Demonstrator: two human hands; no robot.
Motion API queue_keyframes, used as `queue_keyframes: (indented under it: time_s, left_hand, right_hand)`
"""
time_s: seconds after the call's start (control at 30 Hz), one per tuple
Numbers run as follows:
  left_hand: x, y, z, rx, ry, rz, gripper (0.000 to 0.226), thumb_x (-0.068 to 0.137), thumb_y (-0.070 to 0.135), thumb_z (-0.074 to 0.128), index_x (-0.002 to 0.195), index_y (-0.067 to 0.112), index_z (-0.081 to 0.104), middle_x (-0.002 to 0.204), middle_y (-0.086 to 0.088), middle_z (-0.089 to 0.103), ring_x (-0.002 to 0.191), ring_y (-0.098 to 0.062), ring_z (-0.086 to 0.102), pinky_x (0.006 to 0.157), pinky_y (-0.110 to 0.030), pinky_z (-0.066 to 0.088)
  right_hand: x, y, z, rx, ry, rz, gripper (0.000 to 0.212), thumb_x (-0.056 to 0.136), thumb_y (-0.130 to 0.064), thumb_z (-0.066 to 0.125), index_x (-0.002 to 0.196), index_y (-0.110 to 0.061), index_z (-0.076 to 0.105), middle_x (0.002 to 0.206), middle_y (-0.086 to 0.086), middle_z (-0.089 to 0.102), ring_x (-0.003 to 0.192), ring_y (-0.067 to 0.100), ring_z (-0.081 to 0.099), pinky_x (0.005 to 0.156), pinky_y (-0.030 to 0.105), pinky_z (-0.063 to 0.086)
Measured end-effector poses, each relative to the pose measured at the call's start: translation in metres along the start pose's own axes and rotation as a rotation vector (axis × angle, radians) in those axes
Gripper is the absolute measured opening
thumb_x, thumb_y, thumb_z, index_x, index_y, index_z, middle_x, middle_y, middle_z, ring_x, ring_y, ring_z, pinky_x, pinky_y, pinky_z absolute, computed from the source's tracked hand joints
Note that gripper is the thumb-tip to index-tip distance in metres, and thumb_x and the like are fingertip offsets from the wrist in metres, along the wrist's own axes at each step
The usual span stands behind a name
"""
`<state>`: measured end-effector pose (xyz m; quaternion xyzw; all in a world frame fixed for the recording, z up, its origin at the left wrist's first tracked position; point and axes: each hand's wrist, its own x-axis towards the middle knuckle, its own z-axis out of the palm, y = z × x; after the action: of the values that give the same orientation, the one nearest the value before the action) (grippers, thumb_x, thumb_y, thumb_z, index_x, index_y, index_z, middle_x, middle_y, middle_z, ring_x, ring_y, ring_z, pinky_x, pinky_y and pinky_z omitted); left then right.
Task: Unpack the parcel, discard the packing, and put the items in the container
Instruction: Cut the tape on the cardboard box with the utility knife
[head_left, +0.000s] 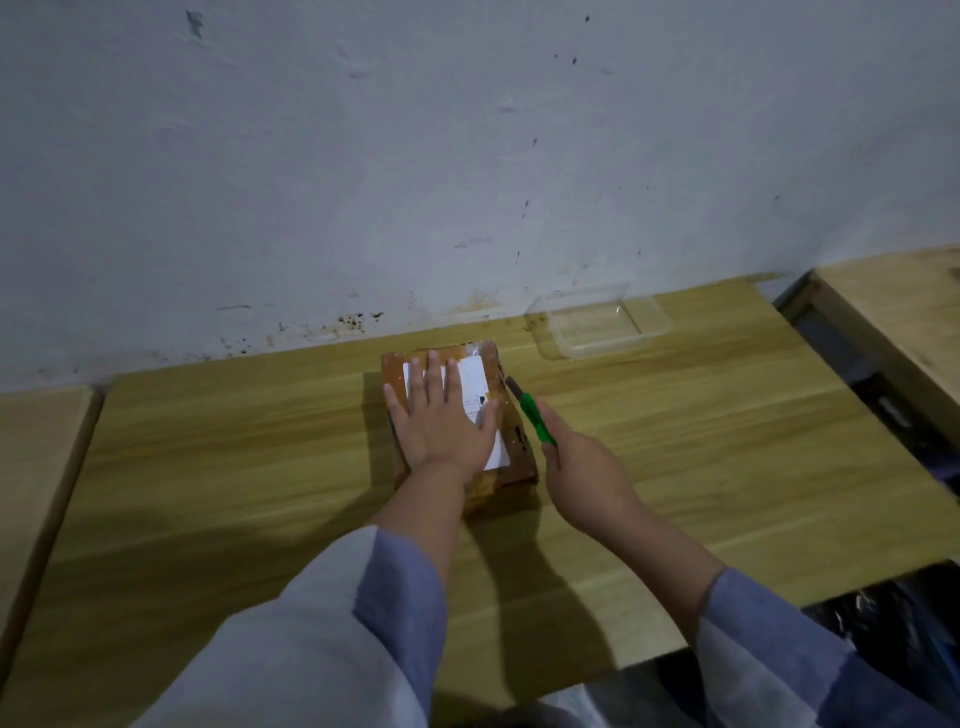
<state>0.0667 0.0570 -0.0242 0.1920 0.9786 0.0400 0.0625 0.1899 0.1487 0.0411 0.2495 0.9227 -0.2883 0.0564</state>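
Head view: left hand (441, 421) lies flat, fingers spread, on a brown parcel (511, 457) mid-desk (208, 467). Right hand (582, 467) grips a green knife (535, 418) beside it. Clear container (597, 325) near the back edge.

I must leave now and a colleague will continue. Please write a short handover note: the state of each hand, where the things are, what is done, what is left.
Left hand: flat on top of the parcel, pressing it to the table.
Right hand: closed on the green cutter, its blade end at the parcel's right edge.
Clear container: behind the parcel to the right, near the wall, empty.
Done: parcel steadied, cutter in hand.
Left: cut it open, take the items out, discard the packing, fill the container.
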Motion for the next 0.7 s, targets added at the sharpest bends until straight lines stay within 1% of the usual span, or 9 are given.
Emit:
queue_keyframes:
  time_s: [0.13, 0.27, 0.37, 0.43, 0.5, 0.63, 0.7]
  left_hand:
    - [-0.001, 0.001, 0.001, -0.006, -0.004, -0.010, 0.075, 0.092, 0.064, 0.010, 0.153, 0.022, -0.005, 0.161, -0.001, -0.015, 0.146, -0.023, -0.020, 0.116, -0.055, -0.012]
    - [-0.005, 0.003, 0.003, -0.022, -0.003, -0.032, 0.076, 0.092, 0.064, 0.011, 0.153, 0.021, -0.005, 0.161, -0.002, -0.014, 0.146, -0.023, -0.020, 0.115, -0.056, -0.012]
    - [-0.007, 0.005, 0.004, -0.019, -0.006, -0.044, 0.076, 0.092, 0.064, 0.011, 0.153, 0.021, -0.005, 0.161, -0.003, -0.014, 0.146, -0.024, -0.019, 0.115, -0.056, -0.013]
    - [-0.009, 0.005, 0.003, -0.006, -0.009, -0.038, 0.076, 0.093, 0.064, 0.011, 0.153, 0.020, -0.006, 0.161, -0.003, -0.014, 0.147, -0.024, -0.018, 0.115, -0.056, -0.012]
    - [-0.009, 0.003, 0.004, 0.003, -0.014, -0.027, 0.076, 0.093, 0.064, 0.012, 0.152, 0.019, -0.006, 0.161, -0.004, -0.013, 0.147, -0.024, -0.018, 0.114, -0.056, -0.011]
    - [-0.008, 0.001, 0.005, 0.010, -0.023, -0.019, 0.077, 0.093, 0.066, 0.012, 0.152, 0.020, -0.007, 0.161, -0.003, -0.013, 0.147, -0.024, -0.017, 0.114, -0.056, -0.011]
    - [-0.008, 0.001, 0.005, 0.008, -0.022, -0.020, 0.077, 0.093, 0.065, 0.013, 0.152, 0.019, -0.007, 0.161, -0.003, -0.013, 0.147, -0.024, -0.017, 0.114, -0.056, -0.011]
  right_hand:
    - [-0.008, -0.003, 0.005, -0.044, -0.014, 0.019, 0.062, 0.096, -0.010, 0.037, 0.150, -0.028, 0.011, 0.111, 0.014, 0.064, 0.097, 0.031, 0.060, 0.068, 0.031, 0.038]
    - [-0.010, -0.009, 0.011, -0.128, -0.011, 0.046, 0.070, 0.093, -0.009, 0.038, 0.151, -0.027, 0.004, 0.113, 0.015, 0.059, 0.098, 0.033, 0.059, 0.070, 0.034, 0.039]
    - [-0.012, -0.021, 0.016, -0.204, -0.022, 0.071, 0.071, 0.093, -0.014, 0.040, 0.150, -0.024, -0.001, 0.120, 0.016, 0.054, 0.106, 0.034, 0.057, 0.080, 0.038, 0.044]
    - [-0.012, -0.028, 0.019, -0.254, -0.027, 0.088, 0.071, 0.094, -0.012, 0.038, 0.150, -0.022, -0.003, 0.125, 0.017, 0.050, 0.110, 0.035, 0.055, 0.085, 0.040, 0.045]
    - [-0.010, -0.033, 0.021, -0.296, -0.023, 0.102, 0.069, 0.095, -0.010, 0.036, 0.150, -0.020, -0.004, 0.127, 0.018, 0.049, 0.112, 0.034, 0.055, 0.084, 0.039, 0.044]
    - [-0.002, -0.039, 0.024, -0.327, -0.028, 0.102, 0.069, 0.096, -0.011, 0.037, 0.150, -0.018, -0.004, 0.127, 0.018, 0.050, 0.111, 0.031, 0.056, 0.076, 0.035, 0.041]
    - [-0.003, -0.039, 0.021, -0.333, -0.042, 0.094, 0.069, 0.095, -0.011, 0.037, 0.151, -0.018, -0.003, 0.126, 0.018, 0.052, 0.111, 0.032, 0.056, 0.076, 0.035, 0.041]
